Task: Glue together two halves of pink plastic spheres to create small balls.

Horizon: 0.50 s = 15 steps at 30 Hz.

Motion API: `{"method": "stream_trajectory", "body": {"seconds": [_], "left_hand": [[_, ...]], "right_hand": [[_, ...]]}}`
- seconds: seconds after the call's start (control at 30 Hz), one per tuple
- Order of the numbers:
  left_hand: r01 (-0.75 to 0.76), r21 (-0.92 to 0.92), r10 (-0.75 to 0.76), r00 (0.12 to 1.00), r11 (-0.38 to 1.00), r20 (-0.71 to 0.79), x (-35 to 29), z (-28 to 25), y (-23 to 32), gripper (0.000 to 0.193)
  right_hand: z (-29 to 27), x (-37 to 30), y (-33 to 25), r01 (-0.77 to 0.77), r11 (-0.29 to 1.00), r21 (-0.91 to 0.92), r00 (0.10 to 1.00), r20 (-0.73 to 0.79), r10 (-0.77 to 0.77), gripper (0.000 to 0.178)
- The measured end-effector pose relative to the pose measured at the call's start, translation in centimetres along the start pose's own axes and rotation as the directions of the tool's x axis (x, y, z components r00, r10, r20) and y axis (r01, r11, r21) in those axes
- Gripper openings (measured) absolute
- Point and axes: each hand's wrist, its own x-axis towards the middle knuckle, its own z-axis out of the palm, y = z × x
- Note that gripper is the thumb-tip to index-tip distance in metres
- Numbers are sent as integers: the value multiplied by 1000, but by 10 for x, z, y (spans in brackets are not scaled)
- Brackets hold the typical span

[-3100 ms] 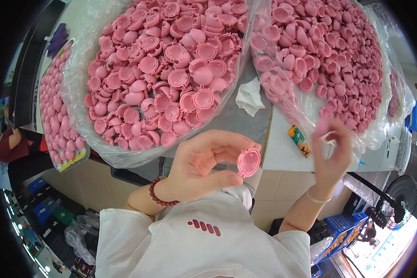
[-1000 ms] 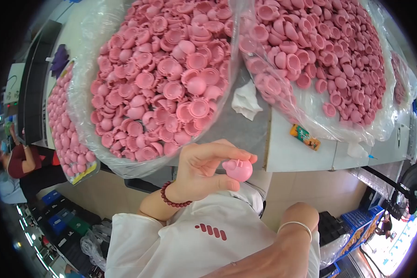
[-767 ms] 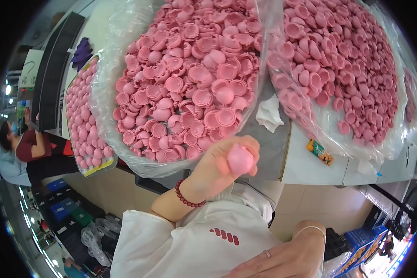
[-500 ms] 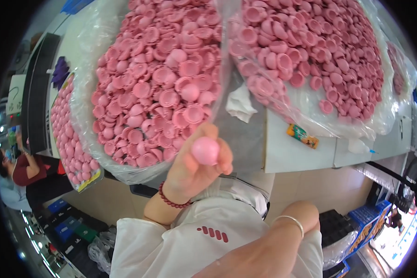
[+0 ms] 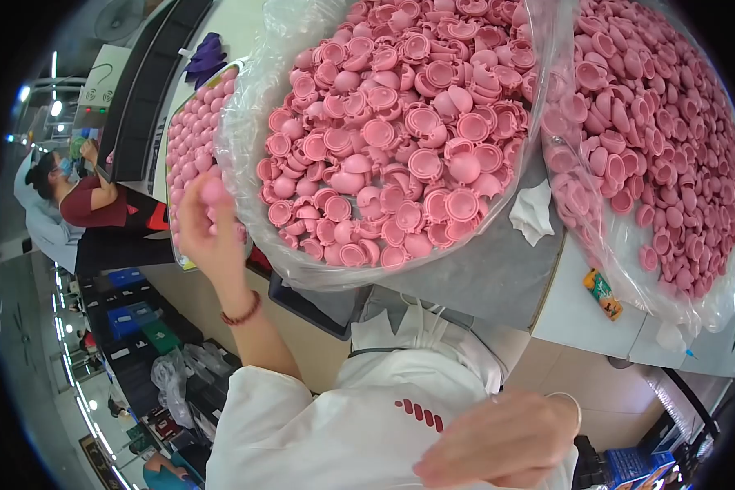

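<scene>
The tabletop (image 5: 482,282) carries a bag (image 5: 241,106) of pink shells, right of a ball-filled tray (image 5: 186,265). The blurred right hand's (image 5: 506,441) grip is unclear; the left hand (image 5: 207,214) pinches a pink ball (image 5: 213,191) by the tray; a loose pinch could drop it.

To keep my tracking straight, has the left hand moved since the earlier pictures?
Yes, the left hand has moved left, from the near edge of the shell bag to the ball tray.
</scene>
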Motion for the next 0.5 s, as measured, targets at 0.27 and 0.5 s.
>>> {"method": "stream_trajectory", "body": {"seconds": [0.27,0.5], "left_hand": [[142,-369,-166,986,919,-34,18,-6,-52,34],[-35,-502,136,976,864,167,-4,8,15,40]], "right_hand": [[14,53,1,-403,729,552,896,399,193,19],[19,52,-2,-266,824,501,947,297,125,25]]}}
